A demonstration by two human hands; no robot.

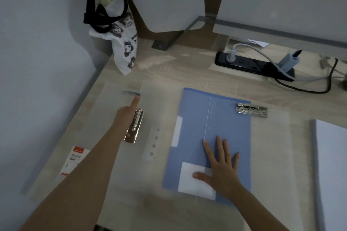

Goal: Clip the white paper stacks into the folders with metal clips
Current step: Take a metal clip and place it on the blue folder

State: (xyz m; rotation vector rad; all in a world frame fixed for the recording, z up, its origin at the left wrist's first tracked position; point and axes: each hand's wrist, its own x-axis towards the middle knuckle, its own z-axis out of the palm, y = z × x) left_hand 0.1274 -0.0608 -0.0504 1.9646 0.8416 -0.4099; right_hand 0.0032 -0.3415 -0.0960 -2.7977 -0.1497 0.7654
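Blue folder [221,137] flat mid-desk [169,73], silver metal clip [251,110] at its far edge, right hand [221,167] spread flat on it, left hand [127,114] pointing, grasping nothing, white paper stack [332,165] at right edge.

At frame centre lay a plain blue folder [221,137] with a white label at its lower left and a silver metal clip [251,110]. At upper left hung a white bag [124,43] printed with black cartoon faces; at upper right, a black power strip [244,63].
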